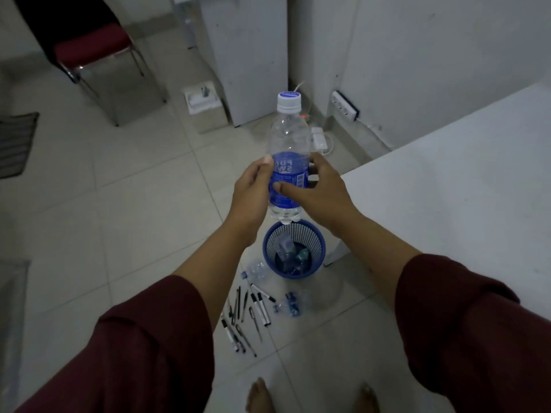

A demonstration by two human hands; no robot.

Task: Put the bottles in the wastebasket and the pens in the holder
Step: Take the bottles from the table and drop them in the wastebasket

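I hold a clear plastic bottle (288, 150) with a blue label and white cap upright between both hands, above the floor. My left hand (253, 189) grips its left side and my right hand (317, 192) wraps its right side and front. Directly below stands a blue mesh wastebasket (316, 248) with crushed bottles inside. A clear bottle (256, 271) lies on the floor at the basket's left. A crushed bottle (290, 304) lies in front of it. Several pens and markers (247, 314) are scattered on the tiles near my feet. No pen holder is visible.
A white table (462, 186) fills the right side, its corner close to the basket. A red-seated metal chair (92, 49) stands far left. A small box (205, 105), white cabinet (247, 55), wall sockets (344, 105) and a power strip (319, 138) lie beyond.
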